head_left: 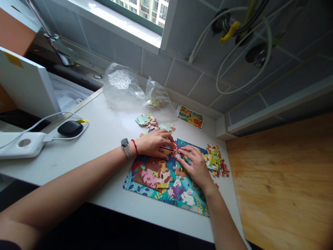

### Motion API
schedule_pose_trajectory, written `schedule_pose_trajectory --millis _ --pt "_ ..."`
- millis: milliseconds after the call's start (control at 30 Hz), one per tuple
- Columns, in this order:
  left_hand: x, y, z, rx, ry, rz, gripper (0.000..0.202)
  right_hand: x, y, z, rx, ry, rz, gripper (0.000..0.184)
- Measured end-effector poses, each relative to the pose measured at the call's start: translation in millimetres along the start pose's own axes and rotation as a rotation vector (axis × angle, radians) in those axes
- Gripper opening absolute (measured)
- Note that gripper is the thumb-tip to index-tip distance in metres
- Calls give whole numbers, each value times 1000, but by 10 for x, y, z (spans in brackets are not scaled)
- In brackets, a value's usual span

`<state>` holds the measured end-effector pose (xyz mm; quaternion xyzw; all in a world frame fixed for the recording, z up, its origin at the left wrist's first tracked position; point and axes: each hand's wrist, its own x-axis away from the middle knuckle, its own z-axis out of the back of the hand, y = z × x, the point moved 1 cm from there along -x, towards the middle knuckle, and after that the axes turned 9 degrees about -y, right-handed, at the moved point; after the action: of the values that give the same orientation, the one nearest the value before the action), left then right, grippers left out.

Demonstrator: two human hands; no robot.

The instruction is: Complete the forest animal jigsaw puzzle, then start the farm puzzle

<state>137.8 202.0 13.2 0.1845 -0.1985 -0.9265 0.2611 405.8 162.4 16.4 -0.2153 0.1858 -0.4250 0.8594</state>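
Home kitchen, pretty sure. Chrome faucet (58, 48) and dark metal sink (78, 77) over at left, grey tiled wall (153, 67) running behind white table (111, 128). Window (148, 23) above, apartment-style block (153, 8) outside. Yellow handle (230, 32), probably valve, plus loopy white tubing or cable (191, 58) up on wall. Homey bit: cartoon-animal jigsaw puzzle (186, 198) on table.

Left hand (158, 141), right hand (195, 162) — palms down, close together.
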Motion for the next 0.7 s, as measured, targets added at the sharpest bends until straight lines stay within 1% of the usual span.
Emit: schedule_pose_trajectory --millis 133,300,533,700 --pt "8 12 -16 -30 -3 16 36 -6 -46 30 -24 -18 -8 26" --pt "1 11 -18 -30 29 11 35 21 -48 60 -45 -74 -18 26" --pt "-5 4 -15 -25 -13 19 34 91 -104 116 -50 -159 9 25" --pt "2 -6 -23 -22 -7 21 33 112 -124 131 -48 -184 -3 26"
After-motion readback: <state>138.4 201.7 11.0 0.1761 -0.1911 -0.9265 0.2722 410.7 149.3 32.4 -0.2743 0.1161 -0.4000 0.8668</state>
